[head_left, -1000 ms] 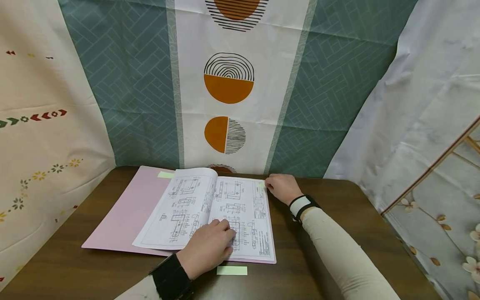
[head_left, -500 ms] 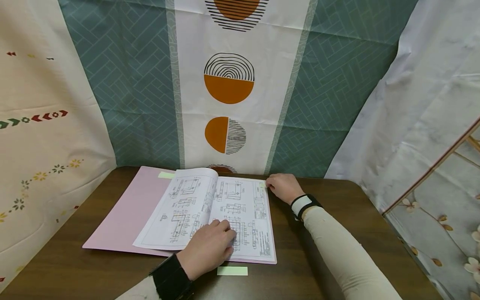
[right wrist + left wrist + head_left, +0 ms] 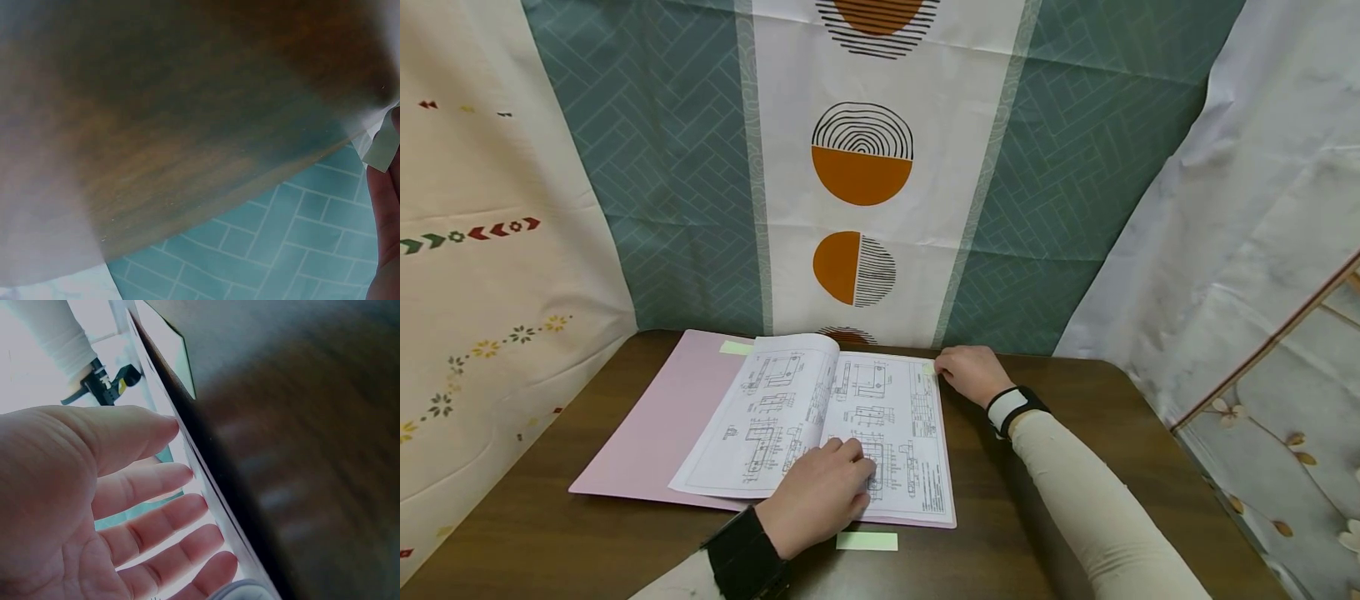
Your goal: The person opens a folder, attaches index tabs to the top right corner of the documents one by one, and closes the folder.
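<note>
Beneath left hand (image 3: 815,498), open booklet (image 3: 829,417), right hand (image 3: 973,375) pinching green corner tab (image 3: 382,145)

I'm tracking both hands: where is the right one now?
In the head view, the right hand is at the far right corner of the open booklet, pinching a pale green tab.

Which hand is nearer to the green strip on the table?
Left. The left hand is beyond and left of the green strip, over the near edge of the booklet; the right hand is at its far right corner.
</note>
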